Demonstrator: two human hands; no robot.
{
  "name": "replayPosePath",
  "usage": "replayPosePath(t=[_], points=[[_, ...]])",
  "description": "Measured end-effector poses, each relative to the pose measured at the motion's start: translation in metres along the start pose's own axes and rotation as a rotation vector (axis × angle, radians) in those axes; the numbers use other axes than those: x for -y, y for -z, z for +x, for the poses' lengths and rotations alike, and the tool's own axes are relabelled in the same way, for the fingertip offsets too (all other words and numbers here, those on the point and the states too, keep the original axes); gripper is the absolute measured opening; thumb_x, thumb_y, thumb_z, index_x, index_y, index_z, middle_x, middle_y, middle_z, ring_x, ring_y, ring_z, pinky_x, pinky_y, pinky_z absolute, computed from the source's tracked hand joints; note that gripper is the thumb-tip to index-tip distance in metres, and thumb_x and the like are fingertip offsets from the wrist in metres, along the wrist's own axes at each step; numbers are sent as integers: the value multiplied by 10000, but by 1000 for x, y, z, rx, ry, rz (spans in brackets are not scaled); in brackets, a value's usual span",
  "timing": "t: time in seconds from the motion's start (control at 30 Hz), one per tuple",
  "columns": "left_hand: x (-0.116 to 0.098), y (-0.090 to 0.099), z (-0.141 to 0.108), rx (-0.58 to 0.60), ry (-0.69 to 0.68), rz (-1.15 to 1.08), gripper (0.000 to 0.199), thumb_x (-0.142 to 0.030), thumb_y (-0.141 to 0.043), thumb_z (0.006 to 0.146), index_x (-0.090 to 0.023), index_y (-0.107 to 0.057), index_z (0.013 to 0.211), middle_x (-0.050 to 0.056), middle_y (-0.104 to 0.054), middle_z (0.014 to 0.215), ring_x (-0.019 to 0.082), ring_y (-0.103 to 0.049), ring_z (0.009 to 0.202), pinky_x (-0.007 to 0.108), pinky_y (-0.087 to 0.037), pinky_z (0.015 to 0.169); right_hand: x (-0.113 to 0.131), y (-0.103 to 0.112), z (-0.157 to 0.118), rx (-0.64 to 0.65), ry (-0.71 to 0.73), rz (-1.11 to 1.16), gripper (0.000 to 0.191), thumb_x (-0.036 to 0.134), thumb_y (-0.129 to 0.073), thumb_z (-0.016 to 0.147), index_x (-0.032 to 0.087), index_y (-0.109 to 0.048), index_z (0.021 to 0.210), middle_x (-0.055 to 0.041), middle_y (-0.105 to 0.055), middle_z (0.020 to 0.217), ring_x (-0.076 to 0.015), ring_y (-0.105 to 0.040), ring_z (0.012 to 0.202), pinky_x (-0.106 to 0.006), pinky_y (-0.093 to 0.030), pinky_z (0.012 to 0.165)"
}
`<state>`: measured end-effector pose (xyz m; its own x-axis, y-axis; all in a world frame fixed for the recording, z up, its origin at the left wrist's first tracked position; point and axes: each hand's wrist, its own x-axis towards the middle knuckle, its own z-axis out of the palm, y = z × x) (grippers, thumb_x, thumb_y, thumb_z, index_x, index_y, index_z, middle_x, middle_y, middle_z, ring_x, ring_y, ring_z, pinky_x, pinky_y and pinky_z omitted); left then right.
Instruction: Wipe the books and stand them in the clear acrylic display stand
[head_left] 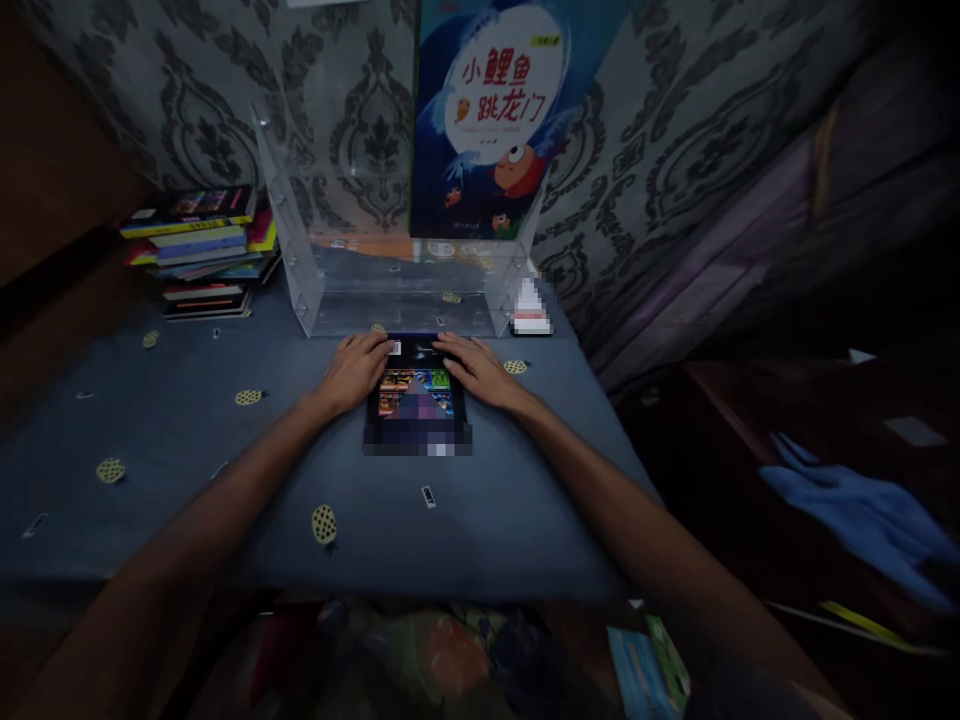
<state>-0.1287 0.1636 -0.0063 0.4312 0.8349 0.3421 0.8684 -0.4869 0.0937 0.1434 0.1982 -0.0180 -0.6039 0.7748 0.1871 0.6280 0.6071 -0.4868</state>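
Note:
A dark book (415, 352) lies flat on the cloth-covered table in front of me, with rows of small colourful pictures on its upward face and its near part blurred out. My left hand (354, 367) rests at its far left corner, fingers stretched out over the edge. At the far right corner lies my right hand (478, 370), its fingers extended and slightly spread on the cover. Just beyond the book stands a clear plastic rack (289, 225), and a blue picture book (465, 205) with a fish on its cover is propped upright in it.
A pile of books (202, 262) sits at the back left of the table (172, 430). Right of the rack is a partly blurred white item (531, 308). Patterned wallpaper (202, 110) rises behind. Off the table's right side lies blue cloth (855, 510).

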Motion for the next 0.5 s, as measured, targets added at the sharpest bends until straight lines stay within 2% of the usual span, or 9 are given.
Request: replayPosePath(t=[0.13, 0.27, 0.37, 0.5], points=[[-7, -3, 4, 39, -92, -51, 393, -139, -442, 954, -172, -640, 1292, 123, -631, 1367, 262, -563, 1290, 471, -439, 1095, -1, -2, 1, -13, 8, 3, 429, 343, -387, 1043, 276, -506, 1449, -56, -448, 1584, -230, -343, 1504, -584, -237, 1232], [-29, -5, 3, 65, -215, -138, 419, -139, -476, 942, -195, -615, 1333, 117, -601, 1405, 261, -538, 1329, 493, -438, 1108, 1, -2, 2, -18, -3, 6, 431, 321, -396, 1037, 258, -508, 1449, -59, -451, 1582, -224, -354, 1498, -586, -240, 1230], [-49, 0, -2, 77, -312, -198, 428, -141, -475, 953, -223, -601, 1354, 107, -598, 1403, 269, -506, 1360, 528, -425, 1112, 3, -1, 2, -21, -4, 10, 436, 315, -400, 1032, 230, -518, 1443, -75, -458, 1577, -225, -361, 1494, -580, -231, 1232], [-69, 11, -11, 135, -415, -255, 445, -114, -455, 959, -279, -622, 1338, 82, -591, 1410, 268, -485, 1370, 556, -407, 1113, 4, 0, 2, -36, 11, 18, 435, 295, -400, 1025, 250, -524, 1439, -63, -456, 1579, -216, -368, 1491, -575, -240, 1226]])
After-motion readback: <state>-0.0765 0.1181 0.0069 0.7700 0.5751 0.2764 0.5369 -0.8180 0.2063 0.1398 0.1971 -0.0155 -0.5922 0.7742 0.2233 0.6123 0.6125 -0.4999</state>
